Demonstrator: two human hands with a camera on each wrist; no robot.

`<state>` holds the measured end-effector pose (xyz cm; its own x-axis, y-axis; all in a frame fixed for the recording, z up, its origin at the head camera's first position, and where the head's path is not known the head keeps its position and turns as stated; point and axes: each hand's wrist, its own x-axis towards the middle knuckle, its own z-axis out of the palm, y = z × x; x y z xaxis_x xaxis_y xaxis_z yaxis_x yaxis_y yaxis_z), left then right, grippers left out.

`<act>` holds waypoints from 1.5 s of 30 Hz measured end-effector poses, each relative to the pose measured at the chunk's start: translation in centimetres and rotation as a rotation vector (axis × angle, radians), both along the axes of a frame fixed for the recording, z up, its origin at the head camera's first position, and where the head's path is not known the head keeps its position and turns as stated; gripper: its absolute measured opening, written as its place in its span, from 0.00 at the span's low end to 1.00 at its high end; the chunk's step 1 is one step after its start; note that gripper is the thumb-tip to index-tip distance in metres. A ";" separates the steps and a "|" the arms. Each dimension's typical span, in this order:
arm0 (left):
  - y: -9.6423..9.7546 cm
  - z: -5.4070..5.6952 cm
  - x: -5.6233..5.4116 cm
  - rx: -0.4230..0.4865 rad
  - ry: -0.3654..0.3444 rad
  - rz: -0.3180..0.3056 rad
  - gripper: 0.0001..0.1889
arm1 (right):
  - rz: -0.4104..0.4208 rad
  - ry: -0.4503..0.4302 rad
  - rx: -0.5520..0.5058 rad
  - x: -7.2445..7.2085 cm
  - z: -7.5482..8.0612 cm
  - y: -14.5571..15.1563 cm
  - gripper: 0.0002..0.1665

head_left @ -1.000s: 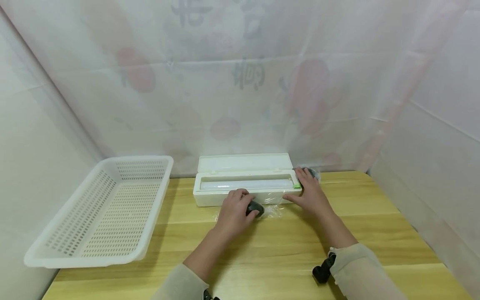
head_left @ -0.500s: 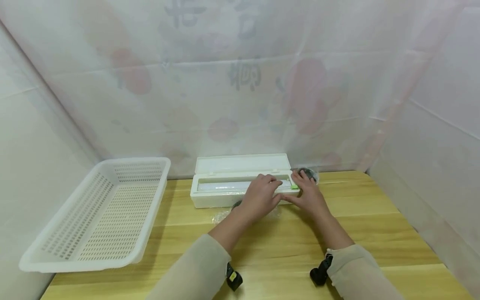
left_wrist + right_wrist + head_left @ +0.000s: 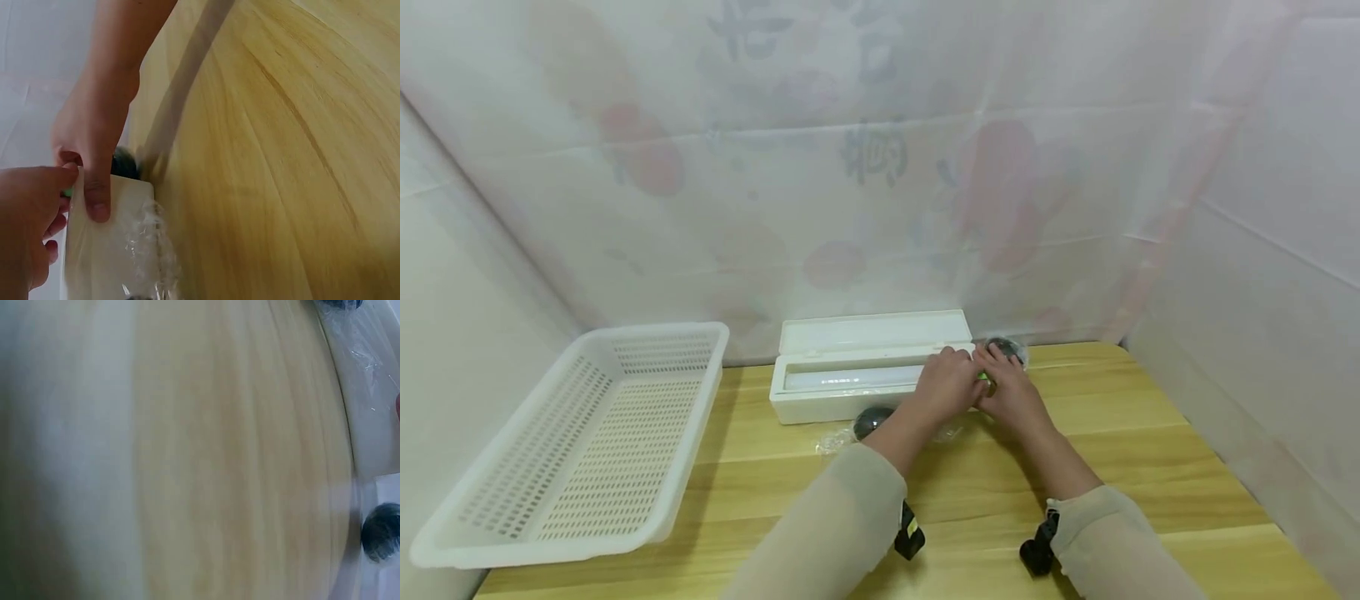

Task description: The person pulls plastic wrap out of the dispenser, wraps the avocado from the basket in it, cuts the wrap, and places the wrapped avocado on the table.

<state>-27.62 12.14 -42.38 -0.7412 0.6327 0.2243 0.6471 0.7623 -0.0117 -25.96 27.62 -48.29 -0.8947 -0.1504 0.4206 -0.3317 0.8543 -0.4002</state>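
Note:
A white cling film dispenser box point(image 3: 820, 408) stands at the back of the table, its lid point(image 3: 880, 331) tipped up and a roll point(image 3: 842, 379) inside. My left hand point(image 3: 945, 387) is at the box's right end, where its thumb and fingers pinch a small green slider point(image 3: 66, 191). My right hand point(image 3: 1011, 397) grips that end, thumb on the front wall in the left wrist view. In front of the box lies a dark rounded thing point(image 3: 872, 421) on clear film point(image 3: 832, 442). Another dark rounded thing point(image 3: 1004, 348), wrapped in film, sits behind my right hand.
A white slotted plastic basket point(image 3: 688, 450) stands on the left of the wooden table point(image 3: 977, 508). A pale printed curtain point(image 3: 835, 208) hangs right behind the box, and side curtains close in both flanks.
My left hand has let go of the dark rounded thing in front of the box and moved right to the green slider. My right hand stays at the box's right end.

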 end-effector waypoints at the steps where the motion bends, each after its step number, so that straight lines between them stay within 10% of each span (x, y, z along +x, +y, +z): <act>1: 0.1 0.0 0.0 0.007 0.004 0.010 0.13 | 0.000 0.004 -0.004 0.0 0.0 -0.1 0.45; 9: -0.3 -0.3 -0.5 0.059 -0.023 0.083 0.11 | 0.001 -0.019 0.026 -0.4 -0.1 -0.5 0.45; 45: -6.3 0.3 -1.7 0.103 -0.051 0.005 0.09 | -0.014 -0.040 0.160 -1.0 0.8 -1.2 0.53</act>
<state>-29.30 5.83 -42.04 -0.7564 0.6045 0.2498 0.6411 0.7610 0.0996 -26.94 26.41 -47.49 -0.9128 -0.1998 0.3562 -0.3057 0.9126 -0.2714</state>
